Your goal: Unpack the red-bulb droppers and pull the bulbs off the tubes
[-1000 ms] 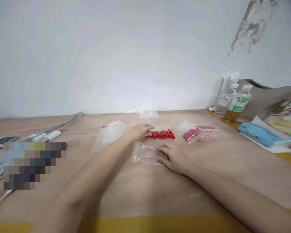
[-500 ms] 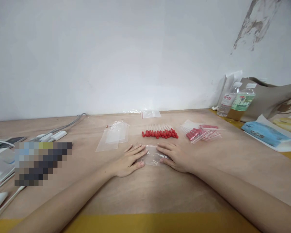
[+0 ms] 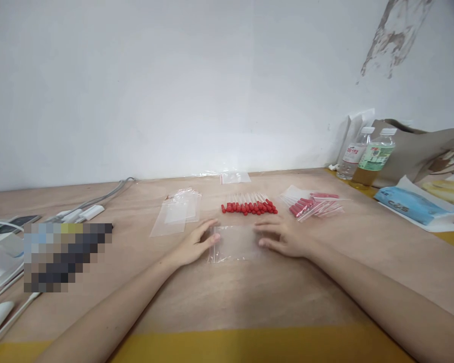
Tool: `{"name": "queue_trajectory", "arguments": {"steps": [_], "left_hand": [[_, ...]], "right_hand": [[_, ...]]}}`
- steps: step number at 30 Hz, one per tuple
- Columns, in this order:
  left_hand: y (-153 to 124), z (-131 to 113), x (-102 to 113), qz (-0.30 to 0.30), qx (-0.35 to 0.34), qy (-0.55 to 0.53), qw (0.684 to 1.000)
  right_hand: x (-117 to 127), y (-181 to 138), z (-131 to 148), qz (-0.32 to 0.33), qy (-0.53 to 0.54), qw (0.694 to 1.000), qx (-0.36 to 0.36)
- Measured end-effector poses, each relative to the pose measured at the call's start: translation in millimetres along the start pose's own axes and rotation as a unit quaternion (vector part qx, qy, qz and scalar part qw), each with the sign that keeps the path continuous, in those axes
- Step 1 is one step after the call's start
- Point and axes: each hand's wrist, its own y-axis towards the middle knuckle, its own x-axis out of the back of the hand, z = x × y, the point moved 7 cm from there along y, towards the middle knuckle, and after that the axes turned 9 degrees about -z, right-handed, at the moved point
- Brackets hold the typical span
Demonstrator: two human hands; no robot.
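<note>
A clear zip bag [image 3: 235,245] lies flat on the table between my two hands. At its left end, by the zip strip, is my left hand [image 3: 197,243], thumb and fingers apart. My right hand [image 3: 287,237] is at the bag's right end, its fingers also spread and slightly raised. Just beyond the bag lies a row of red-tipped white sticks [image 3: 249,205], tips toward me. A fanned pile of empty clear bags [image 3: 177,212] rests to the left. To the right are several bags with red-tipped sticks inside [image 3: 310,204].
Against the wall lies another clear bag [image 3: 234,177]. Two bottles [image 3: 374,159], a grey bag [image 3: 412,151] and a blue tissue pack [image 3: 416,204] stand at the right. Cables [image 3: 109,191], a white adapter [image 3: 91,213] and a blurred-out object [image 3: 64,257] lie at the left.
Both hands have drawn apart and lifted off the clear bag, which they covered at both ends before. More of the bag shows, including its zip strip on the left.
</note>
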Motion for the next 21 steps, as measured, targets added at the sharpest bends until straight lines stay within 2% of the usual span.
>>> {"name": "queue_trajectory", "arguments": {"steps": [2, 4, 7, 9, 12, 14, 17, 18, 21], "left_hand": [[4, 5, -1, -0.047, 0.016, -0.020, 0.999], [5, 4, -6, -0.053, 0.012, -0.033, 0.998], [6, 5, -3, -0.076, 0.030, -0.065, 0.995], [8, 12, 14, -0.143, 0.046, -0.067, 0.986], [6, 37, 60, -0.294, 0.077, -0.033, 0.952], [-1, 64, 94, -0.383, 0.133, -0.010, 0.914], [-14, 100, 128, -0.421, 0.224, 0.084, 0.875], [-18, 107, 135, -0.415, 0.245, 0.129, 0.867], [-23, 108, 141, -0.377, 0.253, 0.277, 0.847]], "right_hand": [[24, 0, -23, -0.108, -0.074, 0.988, -0.082], [48, -6, -51, -0.176, -0.169, 0.952, -0.185], [73, -21, -87, -0.185, -0.289, 0.885, -0.316], [81, -30, -103, -0.166, -0.331, 0.852, -0.371], [85, -39, -115, -0.147, -0.366, 0.823, -0.410], [85, -41, -117, -0.140, -0.378, 0.815, -0.417], [83, -42, -120, -0.120, -0.376, 0.817, -0.421], [82, -42, -121, -0.117, -0.371, 0.819, -0.422], [81, -41, -124, -0.124, -0.353, 0.829, -0.415]]}}
